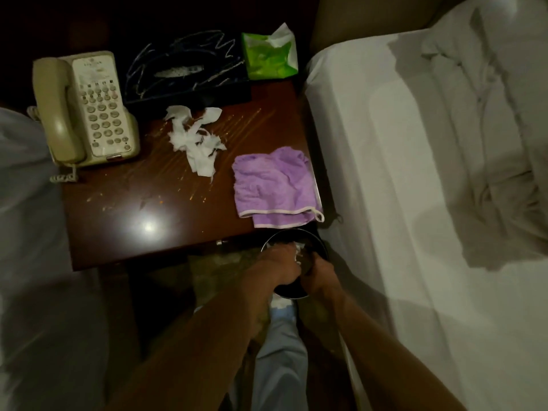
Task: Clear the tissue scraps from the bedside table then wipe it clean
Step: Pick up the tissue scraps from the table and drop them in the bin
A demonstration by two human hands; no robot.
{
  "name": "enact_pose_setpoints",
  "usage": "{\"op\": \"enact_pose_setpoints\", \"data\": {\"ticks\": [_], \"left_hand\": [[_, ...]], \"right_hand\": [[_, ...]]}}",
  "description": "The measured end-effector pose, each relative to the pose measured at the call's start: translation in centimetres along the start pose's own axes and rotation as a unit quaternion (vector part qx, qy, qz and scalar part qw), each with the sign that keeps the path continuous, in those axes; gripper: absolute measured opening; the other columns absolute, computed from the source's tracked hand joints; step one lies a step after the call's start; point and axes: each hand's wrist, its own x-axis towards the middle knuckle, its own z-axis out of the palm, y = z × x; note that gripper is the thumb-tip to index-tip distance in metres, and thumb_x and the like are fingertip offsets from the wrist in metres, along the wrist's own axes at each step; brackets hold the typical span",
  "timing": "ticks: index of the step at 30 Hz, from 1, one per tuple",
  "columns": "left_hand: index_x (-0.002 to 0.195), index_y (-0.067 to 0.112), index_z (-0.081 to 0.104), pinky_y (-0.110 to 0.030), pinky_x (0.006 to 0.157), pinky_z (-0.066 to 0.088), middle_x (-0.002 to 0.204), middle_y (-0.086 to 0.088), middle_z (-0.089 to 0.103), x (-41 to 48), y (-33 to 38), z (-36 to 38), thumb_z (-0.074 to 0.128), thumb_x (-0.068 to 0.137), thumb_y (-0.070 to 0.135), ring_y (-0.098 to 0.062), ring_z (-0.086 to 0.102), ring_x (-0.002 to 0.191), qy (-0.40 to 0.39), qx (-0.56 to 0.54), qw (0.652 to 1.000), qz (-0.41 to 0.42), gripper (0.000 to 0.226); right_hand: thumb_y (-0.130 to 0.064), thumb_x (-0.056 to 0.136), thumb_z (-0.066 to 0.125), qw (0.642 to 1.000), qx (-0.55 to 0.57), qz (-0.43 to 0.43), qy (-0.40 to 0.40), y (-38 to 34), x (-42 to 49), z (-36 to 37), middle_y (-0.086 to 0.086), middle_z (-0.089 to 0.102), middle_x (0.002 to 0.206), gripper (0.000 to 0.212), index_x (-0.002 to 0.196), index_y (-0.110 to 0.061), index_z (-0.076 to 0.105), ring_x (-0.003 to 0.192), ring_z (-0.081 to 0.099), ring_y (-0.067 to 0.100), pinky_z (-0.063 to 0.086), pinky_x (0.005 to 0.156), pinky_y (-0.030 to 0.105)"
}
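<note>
- A heap of torn white tissue scraps (195,142) is seen on the dark wooden bedside table (124,209), beside a folded purple cloth (271,185).
- White scraps are clutched in the left hand (286,262) over a round black bin (296,264).
- The bin's rim is gripped by the right hand (318,275).

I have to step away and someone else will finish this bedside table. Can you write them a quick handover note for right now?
Left hand: down in the black bin below the table's front edge, white tissue at its fingers; whether it still grips is unclear.
Right hand: at the bin's rim; grip is unclear.
Tissue scraps: a pile still lies mid-table, beside the phone.
Purple cloth: folded, untouched, at the bedside table right edge.
Done: some tissue is in the bin.
Left: bin the remaining scraps, then wipe the streaked, crumb-flecked top.
</note>
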Motion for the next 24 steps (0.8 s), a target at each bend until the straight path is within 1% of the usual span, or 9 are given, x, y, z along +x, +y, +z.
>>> {"op": "enact_pose_setpoints", "data": {"ticks": [3,5,7,9,12,15,17,21,24], "left_hand": [[0.142,0.021,0.054,-0.043,0.109,0.047,0.144,-0.011,0.054,-0.4,0.1,-1.0,0.059,0.095,0.024,-0.033,0.054,0.128,-0.03,0.011,0.999,0.01,0.048],[0.13,0.021,0.061,-0.043,0.102,0.05,0.132,-0.008,0.06,-0.9,0.2,-1.8,0.058,0.096,0.025,-0.03,0.059,0.118,-0.014,0.022,0.999,0.041,0.035],[0.113,0.023,0.065,-0.04,0.087,0.054,0.112,-0.003,0.066,-1.7,0.3,-2.9,0.055,0.098,0.03,-0.026,0.065,0.103,0.045,0.02,0.995,0.093,0.019],[0.099,0.023,0.064,-0.033,0.069,0.047,0.096,0.0,0.068,-3.0,0.4,-4.6,0.052,0.099,0.034,-0.021,0.066,0.089,0.128,0.028,0.981,0.145,0.016],[0.081,0.025,0.061,-0.028,0.062,0.036,0.08,0.003,0.066,-5.4,0.5,-8.2,0.054,0.097,0.038,-0.014,0.058,0.071,0.19,0.055,0.962,0.19,0.021],[0.072,0.026,0.057,-0.024,0.055,0.031,0.064,0.008,0.055,-7.6,-0.3,-12.3,0.058,0.096,0.037,-0.006,0.048,0.058,0.198,0.041,0.957,0.21,0.026],[0.081,0.027,0.06,-0.025,0.058,0.037,0.066,0.009,0.054,-8.5,-1.6,-15.0,0.057,0.095,0.037,-0.009,0.05,0.06,0.25,0.066,0.942,0.212,0.018],[0.098,0.031,0.055,-0.03,0.068,0.048,0.091,0.01,0.059,-7.7,-5.6,-18.7,0.058,0.096,0.034,-0.015,0.059,0.078,0.368,0.036,0.916,0.154,0.004],[0.127,0.024,0.057,-0.039,0.083,0.055,0.122,0.0,0.06,-5.7,-9.0,-20.3,0.06,0.096,0.034,-0.023,0.063,0.103,0.431,-0.001,0.898,0.089,0.033]], "right_hand": [[-0.028,0.075,0.06,1.0,-0.007,-0.005,0.024,-0.5,-1.0,-0.9,0.023,0.061,0.13,0.062,0.132,-0.002,0.058,0.12,0.06,0.04,0.049,0.099,0.042],[-0.025,0.067,0.053,0.997,-0.027,-0.032,0.069,-1.5,-2.0,-2.2,0.019,0.06,0.119,0.053,0.116,-0.007,0.06,0.107,0.062,0.039,0.052,0.087,0.044],[-0.018,0.076,0.056,0.984,-0.028,-0.079,0.159,-3.1,-3.0,-3.9,0.011,0.057,0.107,0.027,0.103,-0.013,0.058,0.094,0.06,0.033,0.052,0.076,0.045],[-0.01,0.084,0.06,0.958,-0.013,-0.143,0.248,-5.2,-3.6,-5.5,0.005,0.054,0.1,0.014,0.096,-0.016,0.056,0.085,0.058,0.026,0.05,0.069,0.043],[-0.009,0.088,0.064,0.93,0.014,-0.213,0.299,-9.4,-4.3,-8.4,0.001,0.054,0.098,0.014,0.093,-0.018,0.055,0.083,0.054,0.015,0.047,0.07,0.036],[-0.011,0.089,0.065,0.91,0.015,-0.257,0.326,-14.3,-4.8,-10.7,-0.004,0.052,0.097,0.014,0.097,-0.016,0.055,0.078,0.046,0.005,0.04,0.065,0.017],[-0.007,0.088,0.066,0.902,0.028,-0.273,0.334,-17.6,-4.5,-11.7,-0.006,0.051,0.098,0.017,0.1,-0.015,0.055,0.078,0.045,0.003,0.038,0.065,0.009],[-0.005,0.084,0.063,0.888,0.018,-0.344,0.305,-23.3,-2.4,-11.8,-0.008,0.045,0.097,0.026,0.093,-0.024,0.048,0.078,0.044,0.005,0.036,0.066,0.018],[0.0,0.082,0.061,0.901,-0.011,-0.37,0.228,-26.4,0.1,-10.4,-0.009,0.047,0.098,0.028,0.094,-0.024,0.053,0.08,0.049,0.004,0.042,0.068,0.02]]}}
